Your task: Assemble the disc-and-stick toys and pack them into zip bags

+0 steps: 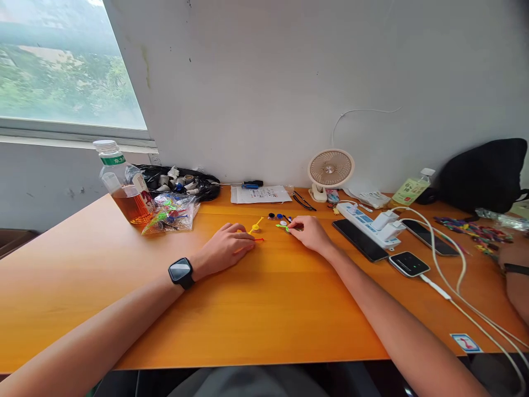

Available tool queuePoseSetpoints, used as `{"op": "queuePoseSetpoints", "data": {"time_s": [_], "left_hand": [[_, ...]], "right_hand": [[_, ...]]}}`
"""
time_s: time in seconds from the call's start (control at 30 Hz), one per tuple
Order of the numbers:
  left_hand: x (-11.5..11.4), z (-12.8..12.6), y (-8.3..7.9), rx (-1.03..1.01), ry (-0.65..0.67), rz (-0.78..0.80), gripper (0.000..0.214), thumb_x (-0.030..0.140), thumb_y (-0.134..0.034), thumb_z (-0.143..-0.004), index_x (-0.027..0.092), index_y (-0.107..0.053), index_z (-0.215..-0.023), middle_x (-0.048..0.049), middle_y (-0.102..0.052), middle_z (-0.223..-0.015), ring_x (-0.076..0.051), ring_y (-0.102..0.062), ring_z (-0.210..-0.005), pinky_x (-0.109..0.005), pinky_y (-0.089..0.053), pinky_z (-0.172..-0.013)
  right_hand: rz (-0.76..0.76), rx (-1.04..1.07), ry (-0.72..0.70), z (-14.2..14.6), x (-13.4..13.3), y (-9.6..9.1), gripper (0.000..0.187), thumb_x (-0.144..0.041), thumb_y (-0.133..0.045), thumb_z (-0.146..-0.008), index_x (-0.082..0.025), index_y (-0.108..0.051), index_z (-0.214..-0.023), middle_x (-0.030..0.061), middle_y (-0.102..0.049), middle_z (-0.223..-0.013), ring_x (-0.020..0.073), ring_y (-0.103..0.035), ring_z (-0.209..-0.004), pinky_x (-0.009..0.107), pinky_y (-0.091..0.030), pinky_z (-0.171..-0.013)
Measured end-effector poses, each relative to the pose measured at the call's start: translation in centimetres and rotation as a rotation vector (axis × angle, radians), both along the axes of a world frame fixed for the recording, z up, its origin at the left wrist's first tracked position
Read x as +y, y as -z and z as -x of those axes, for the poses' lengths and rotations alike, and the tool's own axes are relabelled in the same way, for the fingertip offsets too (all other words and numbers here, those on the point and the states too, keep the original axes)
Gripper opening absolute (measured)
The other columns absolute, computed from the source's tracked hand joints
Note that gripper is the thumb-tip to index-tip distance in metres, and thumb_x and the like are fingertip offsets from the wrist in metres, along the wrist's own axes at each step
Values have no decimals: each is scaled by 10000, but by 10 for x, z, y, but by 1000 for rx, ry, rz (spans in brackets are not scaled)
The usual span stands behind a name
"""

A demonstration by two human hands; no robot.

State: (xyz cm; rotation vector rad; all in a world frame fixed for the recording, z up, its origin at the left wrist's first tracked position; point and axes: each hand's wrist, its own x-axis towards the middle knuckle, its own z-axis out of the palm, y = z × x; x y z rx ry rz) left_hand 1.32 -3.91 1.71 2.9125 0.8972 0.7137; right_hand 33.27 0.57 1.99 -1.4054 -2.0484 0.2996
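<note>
My left hand, with a black smartwatch on its wrist, rests on the orange table with its fingers curled over a thin red plastic stick. A yellow plastic piece lies just beyond its fingertips. My right hand pinches a small green plastic piece against the table. Several small round blue, black and white parts lie just behind the green piece.
A bottle of tea and a clear bag of coloured parts stand at the left. A fan, power strip, phones and cables fill the right. Another person's arm is at the right edge.
</note>
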Motion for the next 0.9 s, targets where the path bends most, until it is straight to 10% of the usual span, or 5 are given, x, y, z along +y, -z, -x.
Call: {"op": "queuePoseSetpoints", "data": {"time_s": [0.43, 0.9], "left_hand": [[5, 8, 4, -102, -115, 8, 446, 295, -563, -1045, 293, -570, -1491, -94, -621, -1446, -313, -535, -1265, -516, -480, -1099], [-10, -6, -2, -171, 133, 203, 229, 430, -666, -1010, 240, -743, -1111, -65, -764, -1000, -223, -718, -959, -388, -555, -961]], "right_hand": [[87, 100, -155, 18, -18, -8, 86, -181, -719, -817, -197, -801, -798, 44, -803, -840, 198, -727, -785, 290, -543, -756], [200, 232, -464, 67, -62, -9, 86, -178, -738, -866, -218, -812, -884, 31, -809, -894, 202, -746, -858, 310, -562, -841]]}}
